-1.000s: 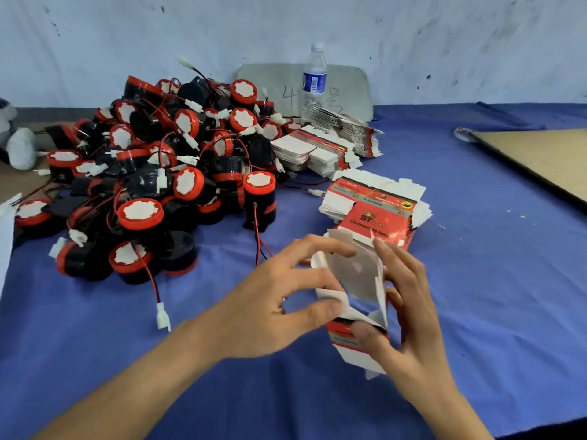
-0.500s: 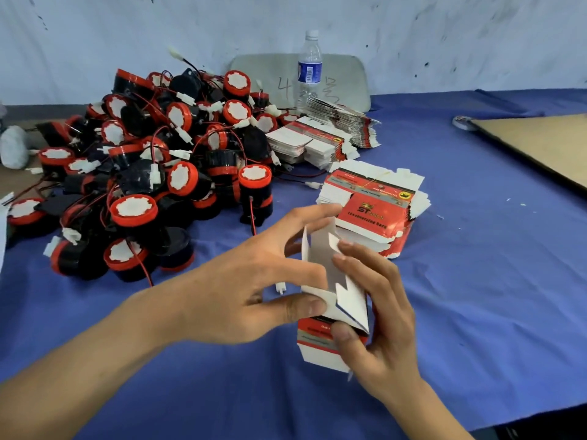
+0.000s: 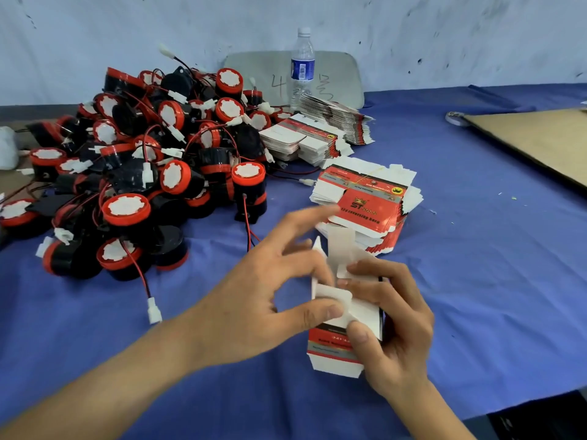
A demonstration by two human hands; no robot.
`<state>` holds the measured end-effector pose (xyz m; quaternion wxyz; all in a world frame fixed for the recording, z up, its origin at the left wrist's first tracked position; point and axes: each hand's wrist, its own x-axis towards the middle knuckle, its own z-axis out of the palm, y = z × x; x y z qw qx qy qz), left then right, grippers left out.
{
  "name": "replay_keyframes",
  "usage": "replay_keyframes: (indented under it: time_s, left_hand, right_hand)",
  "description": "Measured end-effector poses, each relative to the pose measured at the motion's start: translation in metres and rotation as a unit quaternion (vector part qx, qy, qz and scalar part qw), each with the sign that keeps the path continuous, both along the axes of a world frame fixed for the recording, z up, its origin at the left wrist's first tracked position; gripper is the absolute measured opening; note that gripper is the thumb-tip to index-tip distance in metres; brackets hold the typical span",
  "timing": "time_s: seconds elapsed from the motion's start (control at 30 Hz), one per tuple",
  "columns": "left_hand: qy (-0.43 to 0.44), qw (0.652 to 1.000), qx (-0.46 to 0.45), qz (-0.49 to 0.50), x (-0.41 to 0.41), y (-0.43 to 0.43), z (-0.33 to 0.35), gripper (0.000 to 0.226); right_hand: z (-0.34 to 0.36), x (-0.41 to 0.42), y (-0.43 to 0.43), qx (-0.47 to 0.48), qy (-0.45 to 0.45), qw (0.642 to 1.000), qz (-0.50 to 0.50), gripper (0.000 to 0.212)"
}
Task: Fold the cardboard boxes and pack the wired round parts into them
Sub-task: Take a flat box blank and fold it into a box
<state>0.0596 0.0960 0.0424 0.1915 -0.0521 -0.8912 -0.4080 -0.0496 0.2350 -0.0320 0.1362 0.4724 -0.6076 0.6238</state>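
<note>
Box (image 3: 330, 347): red, white and grey, partly folded, upright at lower centre, top flaps open. Flat boxes (image 3: 365, 198): piled at centre; further stacks (image 3: 305, 138) at upper centre. Round parts (image 3: 171, 177): black, red-capped, with red-black wires and white plugs, heaped at left.

Person: 2 limbs in view. Bare left hand (image 3: 254, 300) + bare left forearm (image 3: 104, 385), skin uncovered to frame edge. Bare right hand (image 3: 400, 331) + bare right forearm (image 3: 428, 411), same. Thumbnails short, plain, trimmed close. Knuckle creases clear on both hands. L index fingertip motion-blurred, detail unreadable.
</note>
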Motion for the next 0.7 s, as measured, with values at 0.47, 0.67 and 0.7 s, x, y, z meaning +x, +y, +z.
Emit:
replay_keyframes:
  time_s: [0.47,0.67,0.7]
  left_hand:
    - [-0.048,0.966,0.243,0.076,-0.008,0.036,-0.023,0.021]
    - [-0.048,0.998,0.024,0.035,0.000,0.029,-0.029,0.067]
    - [-0.032,0.999,0.010,0.019,0.001,0.029,-0.031,0.069]
  right_hand:
    - [-0.005,0.011,-0.003,-0.080,-0.036,0.994,0.062,0.043]
    - [-0.002,0.007,-0.003,-0.045,-0.020,0.998,0.029,0.053]
    - [-0.002,0.008,-0.004,-0.055,-0.025,0.997,0.040,0.054]
